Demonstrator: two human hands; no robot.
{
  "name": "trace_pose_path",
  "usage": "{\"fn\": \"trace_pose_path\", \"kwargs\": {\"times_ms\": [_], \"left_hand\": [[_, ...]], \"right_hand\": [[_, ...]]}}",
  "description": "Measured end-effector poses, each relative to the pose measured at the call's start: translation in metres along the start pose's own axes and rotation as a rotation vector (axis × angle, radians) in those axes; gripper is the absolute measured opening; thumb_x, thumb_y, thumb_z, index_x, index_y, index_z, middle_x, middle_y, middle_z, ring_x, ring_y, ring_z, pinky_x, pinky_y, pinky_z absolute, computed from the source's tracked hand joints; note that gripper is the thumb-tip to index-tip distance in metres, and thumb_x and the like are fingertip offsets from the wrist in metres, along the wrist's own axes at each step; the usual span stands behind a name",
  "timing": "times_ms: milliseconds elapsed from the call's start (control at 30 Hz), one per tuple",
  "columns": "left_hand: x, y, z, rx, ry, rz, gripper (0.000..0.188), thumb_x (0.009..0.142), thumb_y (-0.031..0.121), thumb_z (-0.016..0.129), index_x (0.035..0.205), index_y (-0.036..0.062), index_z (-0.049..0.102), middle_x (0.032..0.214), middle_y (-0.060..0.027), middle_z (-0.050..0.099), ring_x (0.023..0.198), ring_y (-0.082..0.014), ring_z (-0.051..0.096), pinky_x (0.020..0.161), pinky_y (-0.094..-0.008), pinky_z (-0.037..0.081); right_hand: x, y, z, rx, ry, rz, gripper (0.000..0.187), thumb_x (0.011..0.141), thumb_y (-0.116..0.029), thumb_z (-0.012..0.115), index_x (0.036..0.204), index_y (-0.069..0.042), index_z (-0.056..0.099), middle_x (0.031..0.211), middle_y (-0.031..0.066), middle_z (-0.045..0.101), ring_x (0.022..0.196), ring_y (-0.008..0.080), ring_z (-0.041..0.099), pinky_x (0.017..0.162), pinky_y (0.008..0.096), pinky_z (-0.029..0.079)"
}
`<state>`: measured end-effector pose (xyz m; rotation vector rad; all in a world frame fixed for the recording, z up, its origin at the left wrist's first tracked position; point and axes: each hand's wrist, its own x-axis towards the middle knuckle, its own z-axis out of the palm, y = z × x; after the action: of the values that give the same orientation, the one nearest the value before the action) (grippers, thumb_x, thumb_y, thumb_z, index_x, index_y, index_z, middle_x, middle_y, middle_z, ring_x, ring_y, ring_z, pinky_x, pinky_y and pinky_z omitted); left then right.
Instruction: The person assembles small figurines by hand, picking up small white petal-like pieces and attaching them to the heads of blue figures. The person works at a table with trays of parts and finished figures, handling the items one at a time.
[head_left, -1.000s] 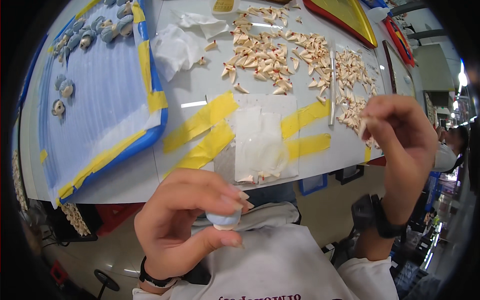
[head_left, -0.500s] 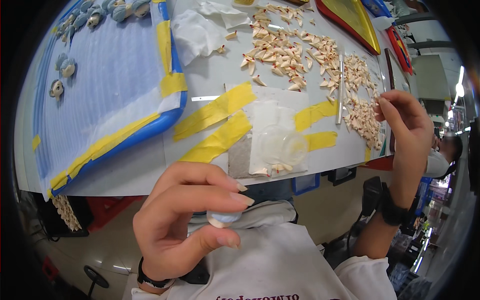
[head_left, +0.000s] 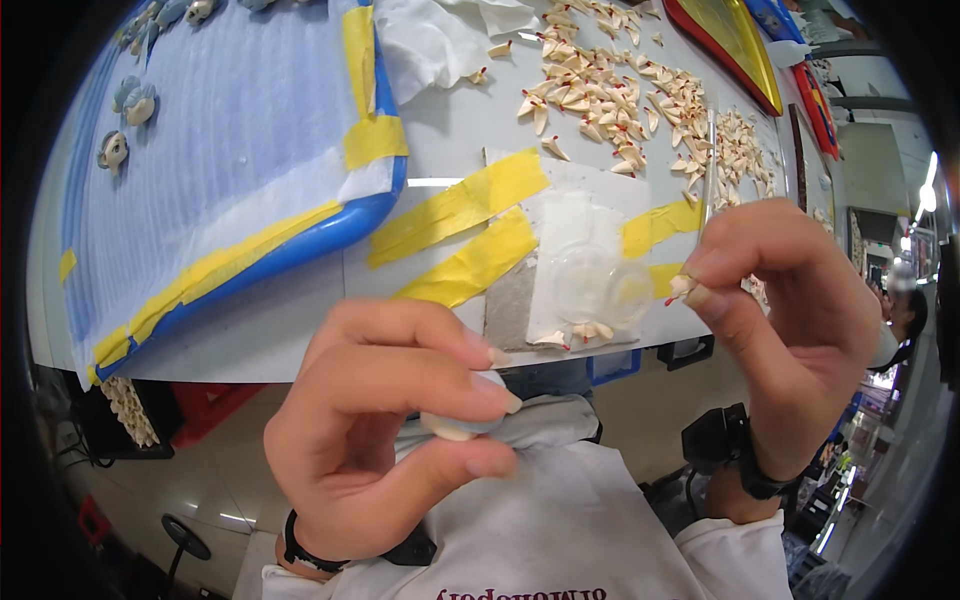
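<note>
Head view: your left hand (head_left: 390, 430) pinches a small pale rounded piece (head_left: 455, 428) between thumb and fingers, just below the table edge (head_left: 300, 340). Your right hand (head_left: 790, 330) grips a tiny cream, red-tipped shell-like chip (head_left: 682, 287) at its fingertips, right of the taped clear plastic patch (head_left: 590, 275).

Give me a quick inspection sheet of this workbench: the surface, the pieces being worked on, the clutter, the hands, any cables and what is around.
Surface: pale table with yellow tape strips.
Job's things: small pale rounded piece pinched in the left hand; tiny cream piece with a red tip in the right hand.
Clutter: scattered cream pieces, white cloth, clear film patch.
Hands: both shut on their pieces.
Cables: nothing seen.
Surroundings: blue-rimmed tray with small grey-blue figures; red-framed yellow tray.
</note>
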<state>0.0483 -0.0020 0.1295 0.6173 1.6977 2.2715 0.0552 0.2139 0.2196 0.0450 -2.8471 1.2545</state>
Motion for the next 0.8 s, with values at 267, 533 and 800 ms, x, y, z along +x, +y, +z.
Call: {"fn": "trace_pose_path", "kwargs": {"times_ms": [267, 533, 800], "left_hand": [[0.005, 0.000, 0.002, -0.160, -0.093, -0.084, 0.039, 0.073, 0.016, 0.072, 0.101, -0.0004, 0.051, 0.107, -0.0247, 0.052, 0.081, -0.0240, 0.061, 0.064, -0.0274, 0.051], [0.009, 0.004, 0.014, -0.159, -0.075, -0.094, 0.037, 0.073, 0.015, 0.073, 0.099, -0.0014, 0.053, 0.102, -0.0213, 0.053, 0.083, -0.0250, 0.060, 0.071, -0.0301, 0.049], [0.011, 0.004, 0.017, -0.016, -0.109, 0.044, 0.040, 0.067, 0.015, 0.076, 0.096, -0.0033, 0.054, 0.099, -0.0190, 0.052, 0.088, -0.0208, 0.054, 0.075, -0.0277, 0.045]], "right_hand": [[0.007, 0.008, 0.011, -0.205, 0.009, -0.111, 0.016, 0.060, -0.001, 0.065, 0.073, -0.001, 0.055, 0.076, 0.0053, 0.049, 0.069, 0.0134, 0.042, 0.061, 0.0237, 0.029], [-0.013, -0.008, 0.006, 0.009, 0.044, -0.083, 0.015, 0.068, -0.004, 0.067, 0.074, -0.004, 0.053, 0.074, 0.0064, 0.047, 0.067, 0.0119, 0.043, 0.061, 0.0213, 0.032], [-0.037, -0.004, 0.051, 0.461, 0.121, -0.145, 0.018, 0.070, 0.000, 0.068, 0.078, -0.005, 0.052, 0.077, 0.0079, 0.047, 0.063, 0.0092, 0.043, 0.057, 0.0173, 0.033]]}}
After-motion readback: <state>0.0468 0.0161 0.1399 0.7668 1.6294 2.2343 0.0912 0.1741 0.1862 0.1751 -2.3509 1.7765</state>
